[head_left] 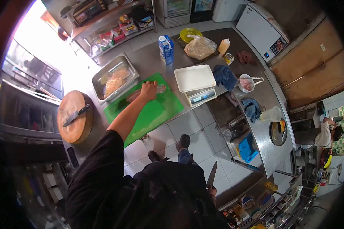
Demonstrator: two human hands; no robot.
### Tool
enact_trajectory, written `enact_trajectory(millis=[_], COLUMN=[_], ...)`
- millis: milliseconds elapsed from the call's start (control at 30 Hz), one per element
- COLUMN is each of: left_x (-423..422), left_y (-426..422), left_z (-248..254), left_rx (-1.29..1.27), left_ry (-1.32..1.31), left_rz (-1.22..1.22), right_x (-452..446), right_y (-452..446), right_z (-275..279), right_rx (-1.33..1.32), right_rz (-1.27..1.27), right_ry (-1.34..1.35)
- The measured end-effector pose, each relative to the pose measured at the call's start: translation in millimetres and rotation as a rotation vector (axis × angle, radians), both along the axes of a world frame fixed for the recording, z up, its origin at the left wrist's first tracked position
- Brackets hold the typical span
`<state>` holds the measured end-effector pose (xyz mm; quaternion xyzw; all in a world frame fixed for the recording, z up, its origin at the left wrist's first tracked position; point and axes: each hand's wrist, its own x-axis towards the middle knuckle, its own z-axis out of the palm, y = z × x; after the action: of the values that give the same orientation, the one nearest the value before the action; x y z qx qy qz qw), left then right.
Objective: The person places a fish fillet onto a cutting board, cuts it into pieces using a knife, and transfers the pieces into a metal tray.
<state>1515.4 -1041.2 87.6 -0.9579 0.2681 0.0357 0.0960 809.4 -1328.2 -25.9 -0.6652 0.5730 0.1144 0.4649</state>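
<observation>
My left hand (149, 91) rests on a piece of raw meat (161, 89) lying on the green cutting board (153, 114); its fingers are bent over the meat. Low at my right side, my right hand (212, 191) is wrapped round the handle of a knife (212, 174), whose blade points up and away from me. Beyond the board at the left, a steel tray (96, 82) holds pale raw meat (116, 82). A white scale (202, 97) with a white tray (195, 78) on top stands right of the board.
A round wooden block (73, 131) carries a second knife (77, 115) at the left. Behind the board are a blue carton (166, 50) and a bagged item (201, 48). Blue cloths (224, 77) and a white bucket (246, 83) sit rightward. Another person (325, 133) is far right.
</observation>
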Motion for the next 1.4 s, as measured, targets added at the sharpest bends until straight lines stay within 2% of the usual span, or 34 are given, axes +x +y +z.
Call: enact_trajectory(millis=[167,267,367,433,533,567,633,733,767,833,867,900,933,967,1033,1100,1167,1233,1267,1400], left_x=[5,6,2,4,-3,-6,-13,-33,-33,-31,-35,-42,-50,-56,-64,-85,-106,-128,-140,-184], left_y=[4,14,33,50,67,76,93,100,105,115,118,119,122,131,148,164,184,206,213,219], left_z=[10,17,24,13,22,22,29,77,77,81,84,96,102,96,71,37,1,-29,-31,-1], left_rx=[0.005,0.016,-0.136,-0.423,-0.474,-0.474,-0.806,-0.827,-0.829,-1.159,-1.165,-1.290,-1.418,-1.430,-1.114,-1.120,-1.122,-1.048,-1.136,-1.171], left_ry=[0.073,0.187,0.262,0.275,0.308,0.306,0.353,0.356,0.350,0.599,0.593,0.661,0.730,0.723,0.513,0.495,0.478,0.516,0.496,0.462], left_rz=[0.141,0.216,0.167,-0.036,-0.074,-0.066,-0.009,0.073,0.087,0.165,0.174,0.127,0.078,0.089,-0.017,-0.020,-0.019,0.087,0.096,0.263], right_x=[-8,2,10,18,4,12,34,68,86,110,120,129,146,159,175,189,216,243,255,307], right_y=[-4,-6,-12,-13,-35,-35,-36,-36,-32,-27,-27,-27,-18,-13,-8,-2,19,43,53,96], right_z=[-20,-8,-4,10,-40,-32,-16,-1,16,28,22,17,42,47,50,53,79,108,115,134], right_rx=[-0.027,0.010,-0.042,-0.045,-0.163,-0.162,-0.056,-0.091,-0.131,-0.119,-0.166,-0.214,-0.111,-0.115,-0.093,-0.097,0.092,0.048,0.108,0.303], right_rz=[0.081,0.039,0.125,0.141,0.248,0.257,0.187,0.258,0.312,0.350,0.394,0.438,0.399,0.415,0.440,0.492,0.458,0.519,0.544,0.667], right_ry=[-0.006,0.003,0.036,-0.096,-0.199,-0.200,-0.253,-0.254,-0.268,-0.297,-0.319,-0.342,-0.344,-0.340,-0.384,-0.406,-0.440,-0.401,-0.411,-0.456])
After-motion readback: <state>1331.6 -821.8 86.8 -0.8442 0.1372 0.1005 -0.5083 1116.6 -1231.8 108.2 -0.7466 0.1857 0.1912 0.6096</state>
